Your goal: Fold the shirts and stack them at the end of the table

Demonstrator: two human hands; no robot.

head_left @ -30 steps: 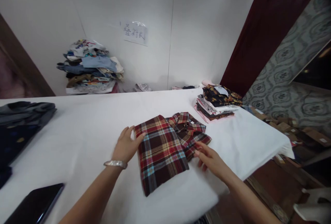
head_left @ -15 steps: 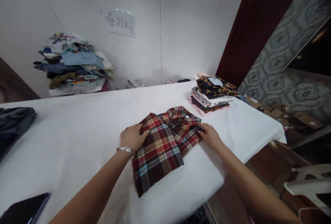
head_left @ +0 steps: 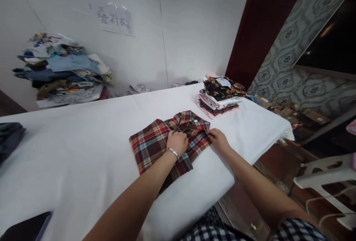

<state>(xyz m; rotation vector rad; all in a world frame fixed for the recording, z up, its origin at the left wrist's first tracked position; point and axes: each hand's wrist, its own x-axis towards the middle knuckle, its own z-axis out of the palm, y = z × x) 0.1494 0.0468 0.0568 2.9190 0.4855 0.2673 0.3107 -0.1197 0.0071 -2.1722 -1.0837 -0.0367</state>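
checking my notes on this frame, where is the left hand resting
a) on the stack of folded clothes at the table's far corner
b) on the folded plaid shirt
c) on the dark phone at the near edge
b: the left hand lies flat on the folded plaid shirt, with the right hand at the shirt's right edge.

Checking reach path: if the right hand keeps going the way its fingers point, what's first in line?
The right hand points left across the plaid shirt, whose edge it touches. First in line looks like the left hand resting on the shirt, though depth is unclear.
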